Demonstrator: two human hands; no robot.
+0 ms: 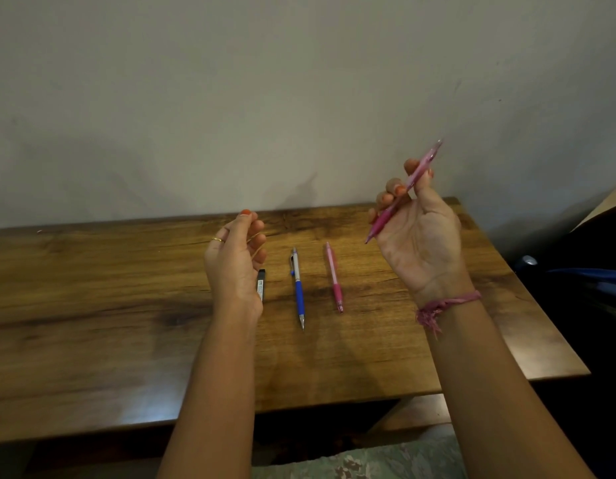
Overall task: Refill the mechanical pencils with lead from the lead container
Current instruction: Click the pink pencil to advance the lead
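Pink mechanical pencil is held aloft at about 2 o'clock in the view, tilted, tip pointing down-left, cap end up-right and motion-blurred. The right hand grips it, palm toward the camera, fingers curled over the barrel and thumb pinning it from behind.

Second pink pencil lies flat on the table near centre, tip toward 6 o'clock. Blue-and-silver pencil lies just to its 9 o'clock side, roughly parallel, apart from it. Lead container, small and dark with a white label, lies further toward 9 o'clock, mostly hidden behind the left hand.

Left hand is raised above the table, fingers loosely curled with tips drawn toward the thumb. Cannot tell whether it pinches a lead or a cap: nothing visible at this resolution.

Risks, judged: thin leads snap if pushed in at an angle, and the held pencil looks to be moving. A small cap or lead, if pinched, could drop and roll off the table edge. Container is behind the left wrist and could be knocked.

A pink thread band circles the right wrist.
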